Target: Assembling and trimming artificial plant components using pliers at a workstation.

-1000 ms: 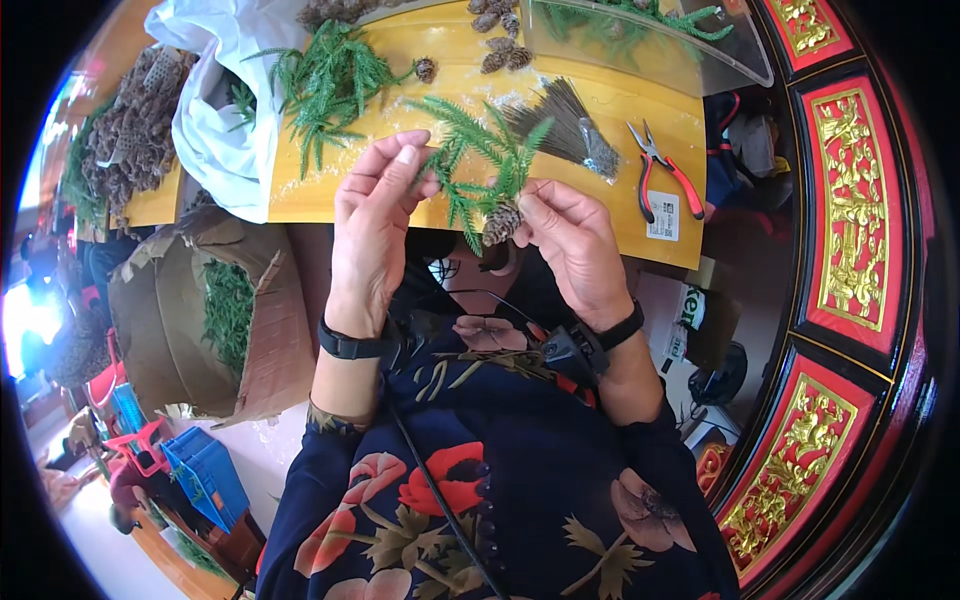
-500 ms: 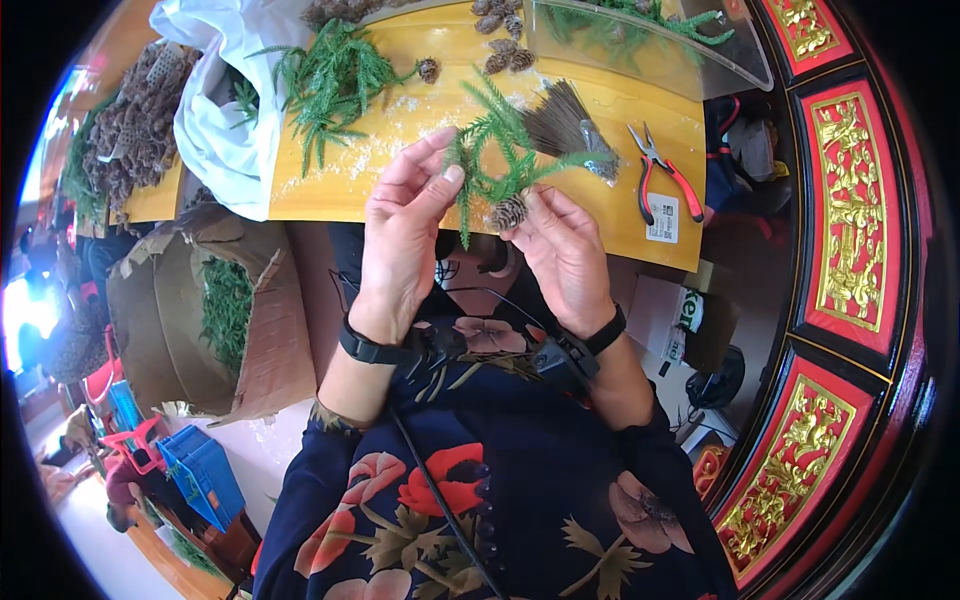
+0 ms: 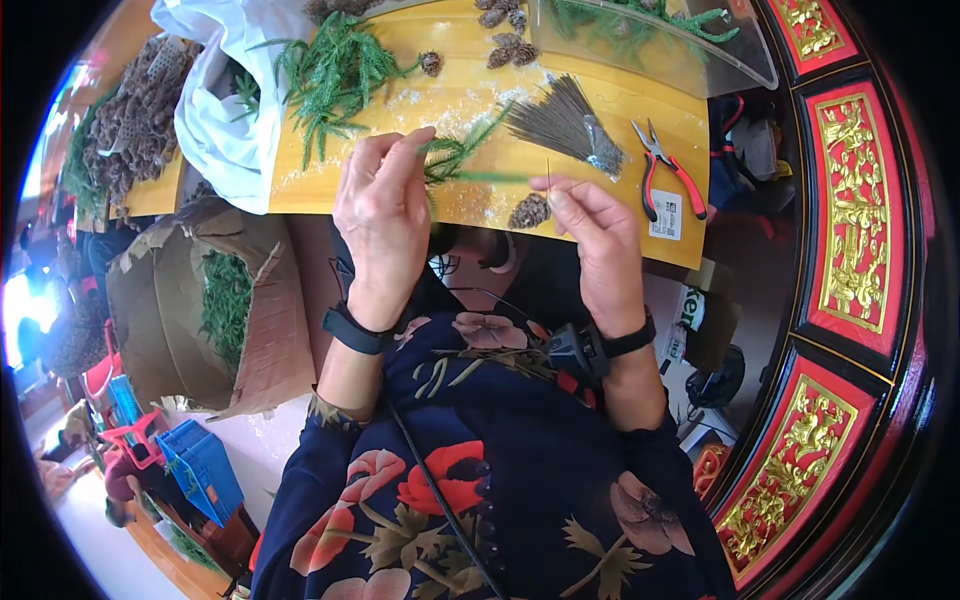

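My left hand (image 3: 380,225), its back toward me, pinches a green artificial pine sprig (image 3: 455,158) over the yellow tabletop (image 3: 395,108). One frond reaches toward my right hand (image 3: 605,240), which is closed at the fingertips around a thin wire (image 3: 548,172). A brown pine cone (image 3: 529,211) hangs just below those fingertips, beside the table's front edge. Sprig and cone are apart at their main bodies; whether the long blurred frond touches my right fingers I cannot tell. Beyond the right hand lie a fanned bundle of thin wires (image 3: 562,122) and red-handled pliers (image 3: 690,188).
A pile of green sprigs (image 3: 335,80) and a single cone (image 3: 431,64) lie farther back. Several cones (image 3: 512,52) sit near a clear plastic bin (image 3: 765,62). A white bag (image 3: 215,130) stands left, above an open cardboard box (image 3: 165,320). Carved red-and-gold panels (image 3: 850,210) flank the right.
My hands have moved apart, left hand leftward with the sprig, right hand rightward with the cone. The left hand has turned its back up. The wire now stands up from my right fingertips.
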The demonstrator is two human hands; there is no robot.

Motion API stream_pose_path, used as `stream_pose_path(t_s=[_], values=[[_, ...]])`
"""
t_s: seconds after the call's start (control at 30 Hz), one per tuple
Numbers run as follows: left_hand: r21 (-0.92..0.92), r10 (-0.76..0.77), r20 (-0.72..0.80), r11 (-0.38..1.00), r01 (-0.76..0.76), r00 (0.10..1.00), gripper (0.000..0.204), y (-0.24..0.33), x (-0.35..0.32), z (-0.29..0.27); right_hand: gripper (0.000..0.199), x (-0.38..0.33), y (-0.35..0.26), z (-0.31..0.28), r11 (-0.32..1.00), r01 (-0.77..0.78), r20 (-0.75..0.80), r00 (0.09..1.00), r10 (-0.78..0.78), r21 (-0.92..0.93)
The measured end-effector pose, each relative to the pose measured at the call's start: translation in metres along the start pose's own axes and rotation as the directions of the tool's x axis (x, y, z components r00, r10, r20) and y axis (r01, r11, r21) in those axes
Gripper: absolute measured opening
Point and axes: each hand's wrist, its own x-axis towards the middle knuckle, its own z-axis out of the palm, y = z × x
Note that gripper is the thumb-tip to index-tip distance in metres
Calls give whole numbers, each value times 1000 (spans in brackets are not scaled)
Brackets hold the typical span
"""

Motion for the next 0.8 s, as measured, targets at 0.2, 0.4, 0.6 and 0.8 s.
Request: stream_pose_path(t_s=[0.2, 0.4, 0.6, 0.8], values=[[-36, 62, -37, 997, -63, 997, 19, 18, -2, 6, 7, 15, -11, 32, 954, 293, 89, 950, -298, 68], [-174, -83, 60, 980, 92, 995, 17, 15, -5, -1, 6, 17, -4, 34, 973, 225, 163, 959, -231, 53], [-585, -470, 448, 490, 646, 761, 18, 15, -7, -3, 7, 6, -10, 38, 935, 237, 79, 971, -223, -265], [-648, -441, 486, 397, 650, 754, 19, 16, -9, 0, 9, 7, -5, 42, 834, 263, -13, 952, -307, -486]])
